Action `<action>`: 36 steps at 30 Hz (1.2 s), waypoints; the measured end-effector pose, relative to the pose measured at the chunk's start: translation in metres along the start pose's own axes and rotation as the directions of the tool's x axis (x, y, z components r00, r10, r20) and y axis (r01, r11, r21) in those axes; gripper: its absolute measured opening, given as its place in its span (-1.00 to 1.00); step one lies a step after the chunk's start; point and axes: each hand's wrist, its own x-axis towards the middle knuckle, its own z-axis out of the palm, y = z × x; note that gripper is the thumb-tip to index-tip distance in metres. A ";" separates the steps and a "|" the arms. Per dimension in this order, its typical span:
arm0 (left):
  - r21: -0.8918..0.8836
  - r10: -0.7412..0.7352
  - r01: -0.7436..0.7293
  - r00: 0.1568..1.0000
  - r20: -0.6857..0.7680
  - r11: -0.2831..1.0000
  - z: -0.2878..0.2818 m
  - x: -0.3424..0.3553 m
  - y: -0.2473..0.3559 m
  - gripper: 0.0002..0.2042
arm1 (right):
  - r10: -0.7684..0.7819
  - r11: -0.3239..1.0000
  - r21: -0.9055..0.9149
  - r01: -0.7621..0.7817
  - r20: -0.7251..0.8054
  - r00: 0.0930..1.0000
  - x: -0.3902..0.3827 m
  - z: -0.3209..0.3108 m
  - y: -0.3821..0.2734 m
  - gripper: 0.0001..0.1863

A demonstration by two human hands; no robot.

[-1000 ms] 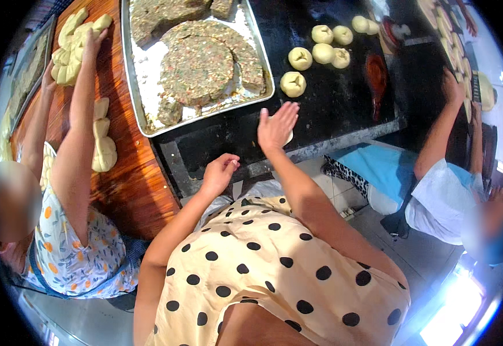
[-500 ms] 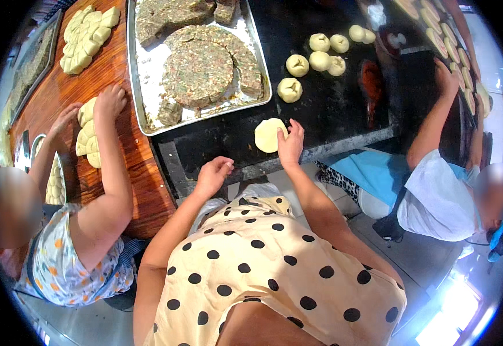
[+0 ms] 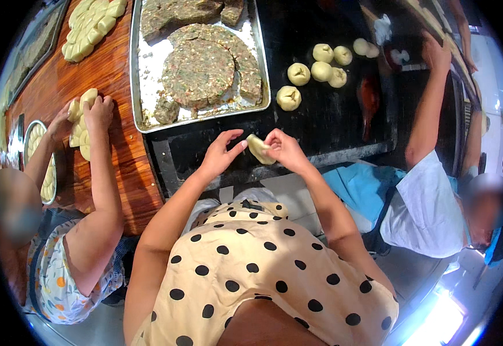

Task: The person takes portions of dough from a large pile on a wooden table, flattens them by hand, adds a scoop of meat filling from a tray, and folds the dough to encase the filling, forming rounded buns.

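Observation:
A thin round of pale dough (image 3: 258,148) stands tilted above the near edge of the black table (image 3: 205,154). My right hand (image 3: 286,152) pinches its right side between thumb and fingers. At its left, my left hand (image 3: 222,154) is open, thumb and fingers apart, with the tips close to the dough's edge; contact there I cannot make out. Beyond my right hand sit several pale dough balls with pleated or smooth tops, the nearest dough ball (image 3: 289,98) having a pinched centre. Ahead lies a metal tray (image 3: 205,120) with a chunky, speckled filling block (image 3: 198,70).
At left, a co-worker's hands (image 3: 84,118) work at dough pieces on the wooden table (image 3: 127,173). Near them are a round pan of dough pieces (image 3: 49,181) and a dough cluster (image 3: 89,34). A dark reddish tool (image 3: 368,104) lies right. Another co-worker's hand (image 3: 436,55) is beyond it.
The dough round has come up off the table into my right hand's pinch and tilted. My left hand has moved up and right, toward it, with its fingers spreading.

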 end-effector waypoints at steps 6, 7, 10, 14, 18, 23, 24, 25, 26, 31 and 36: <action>-0.759 -0.253 0.538 0.843 0.475 0.366 -0.020 -0.007 0.023 -0.39 | -0.201 0.943 0.267 0.199 -0.023 0.979 0.008 0.011 -0.060 -0.73; -0.820 -0.230 0.461 0.886 0.403 0.340 -0.022 -0.013 0.031 -0.41 | -0.144 0.939 0.301 0.165 -0.092 0.985 0.021 0.011 -0.055 -0.69; -0.891 -0.212 0.369 0.924 0.319 0.265 -0.032 -0.022 0.011 -0.46 | -0.180 0.983 -0.042 0.181 -0.456 0.872 0.072 0.020 -0.039 -0.58; -0.843 -0.304 0.340 0.926 0.223 0.417 -0.049 -0.032 0.004 -0.46 | -0.128 0.992 -0.054 0.118 -0.571 0.811 0.156 0.022 0.033 -0.47; -0.876 -0.323 0.283 0.933 0.158 0.391 -0.057 -0.048 -0.013 -0.44 | 0.030 1.000 0.014 -0.026 -0.515 0.857 0.163 0.035 -0.001 -0.57; -0.887 -0.299 0.260 0.943 0.147 0.382 -0.063 -0.061 -0.018 -0.43 | 0.312 0.943 0.220 -0.250 -0.316 0.896 0.154 0.034 -0.011 -0.64; -0.884 -0.299 0.262 0.943 0.148 0.388 -0.066 -0.063 -0.020 -0.43 | 0.312 0.928 0.299 -0.222 -0.295 0.903 0.146 0.033 -0.016 -0.56; -0.880 -0.298 0.265 0.943 0.150 0.394 -0.068 -0.063 -0.022 -0.43 | 0.232 0.970 0.159 -0.184 -0.380 0.895 0.146 0.030 -0.008 -0.54; -0.877 -0.297 0.268 0.943 0.153 0.399 -0.070 -0.063 -0.024 -0.44 | 0.140 0.988 0.012 -0.151 -0.453 0.881 0.146 0.029 0.001 -0.53; -0.808 -0.338 0.271 0.936 0.095 0.523 -0.081 -0.064 -0.008 -0.46 | -0.352 0.760 -0.649 0.047 -0.351 0.868 0.137 0.015 -0.004 -0.33; -0.772 -0.333 0.219 0.943 0.010 0.596 -0.081 -0.059 0.006 -0.52 | -0.156 0.875 -0.483 -0.024 -0.329 0.931 0.138 0.041 -0.019 -0.26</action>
